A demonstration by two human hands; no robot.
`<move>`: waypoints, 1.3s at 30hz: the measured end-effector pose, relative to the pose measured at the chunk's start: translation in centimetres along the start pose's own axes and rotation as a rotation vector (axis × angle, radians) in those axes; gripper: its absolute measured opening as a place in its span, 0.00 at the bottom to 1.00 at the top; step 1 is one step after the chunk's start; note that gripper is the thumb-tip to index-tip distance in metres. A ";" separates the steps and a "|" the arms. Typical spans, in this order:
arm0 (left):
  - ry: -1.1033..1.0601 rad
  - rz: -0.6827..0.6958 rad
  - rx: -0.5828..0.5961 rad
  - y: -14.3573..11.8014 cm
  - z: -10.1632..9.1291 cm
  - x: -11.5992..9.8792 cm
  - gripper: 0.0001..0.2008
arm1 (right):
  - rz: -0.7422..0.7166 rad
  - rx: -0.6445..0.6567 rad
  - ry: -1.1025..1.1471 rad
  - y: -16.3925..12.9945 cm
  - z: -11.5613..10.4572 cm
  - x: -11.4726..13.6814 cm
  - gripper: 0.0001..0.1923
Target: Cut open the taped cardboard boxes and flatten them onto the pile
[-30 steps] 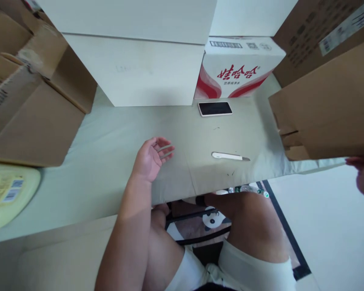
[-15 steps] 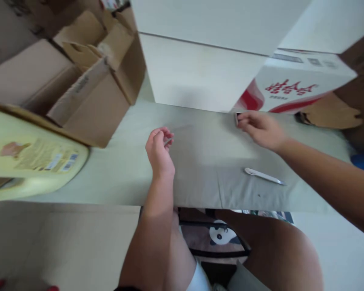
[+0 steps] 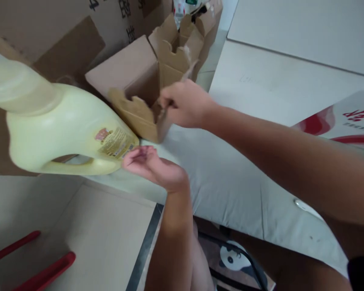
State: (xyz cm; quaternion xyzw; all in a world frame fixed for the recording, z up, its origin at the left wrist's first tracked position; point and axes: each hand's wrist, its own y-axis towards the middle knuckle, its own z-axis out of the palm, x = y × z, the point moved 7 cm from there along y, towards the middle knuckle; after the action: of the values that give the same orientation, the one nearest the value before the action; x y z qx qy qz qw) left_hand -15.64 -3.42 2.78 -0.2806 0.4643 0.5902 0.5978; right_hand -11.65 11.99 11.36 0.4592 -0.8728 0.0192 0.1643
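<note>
Now right hand (image 3: 185, 103) clenched on brown, torn-flapped cardboard box (image 3: 133, 87); left hand (image 3: 153, 165) loosely curled, empty.

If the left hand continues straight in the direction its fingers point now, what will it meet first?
Probably the yellow jug: the left hand lies palm up, fingers pointing left at the jug's labelled base, almost touching it. Depth is uncertain; it could pass just in front.

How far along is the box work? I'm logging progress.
Done: little that shows. In hand: the right hand grips a flap of the open cardboard box; the left hand hovers, palm up, beside the yellow jug. Left: the flaps stand open.
</note>
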 end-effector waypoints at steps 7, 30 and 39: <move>-0.161 -0.012 -0.175 1.8 -2.4 -0.3 0.07 | 0.006 -0.037 0.340 -19.7 -3.2 -7.2 0.23; -0.153 -0.242 1.144 -11.6 9.9 2.1 0.26 | 0.535 -0.933 0.676 -40.9 -3.8 -13.5 0.32; -0.131 -0.019 1.190 -14.7 10.7 2.4 0.40 | 0.543 -0.910 0.521 -42.2 -0.2 -11.5 0.12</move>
State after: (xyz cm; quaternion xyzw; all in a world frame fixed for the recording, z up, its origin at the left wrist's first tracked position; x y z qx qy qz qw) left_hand 0.62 5.00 1.97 0.1351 0.6746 0.2394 0.6850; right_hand 28.48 -3.19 3.11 0.0828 -0.8106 -0.2035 0.5429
